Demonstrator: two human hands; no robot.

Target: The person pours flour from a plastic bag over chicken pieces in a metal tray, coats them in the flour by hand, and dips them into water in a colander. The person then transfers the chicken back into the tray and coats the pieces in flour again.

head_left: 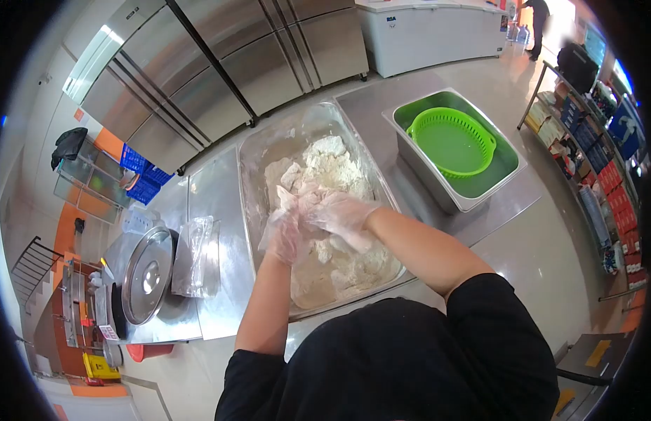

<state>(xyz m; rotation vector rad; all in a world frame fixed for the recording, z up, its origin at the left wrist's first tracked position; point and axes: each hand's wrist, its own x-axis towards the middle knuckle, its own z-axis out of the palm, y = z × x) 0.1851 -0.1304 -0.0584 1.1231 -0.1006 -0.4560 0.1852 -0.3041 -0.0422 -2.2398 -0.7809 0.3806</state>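
Note:
Both my hands are over a steel tray (248, 203) of white flour (343, 172), in clear, loose plastic gloves. My left hand (284, 228) is closed on a pale, flour-coated piece (308, 196) that looks like raw meat, though its exact kind is hard to make out. From the other side my right hand (339, 214) is closed against the same pale mass, its fingers partly hidden by flour. More floury lumps lie in front of the hands and near the tray's close end.
Right of the tray stands a deep steel pan (437, 189) with a green plastic basket (455, 144) inside. At left are a clear plastic bag (195, 256) and a round steel lid (148, 274). Steel fridges (220, 70) and a white chest freezer (437, 42) line the back; a person (539, 24) stands far off.

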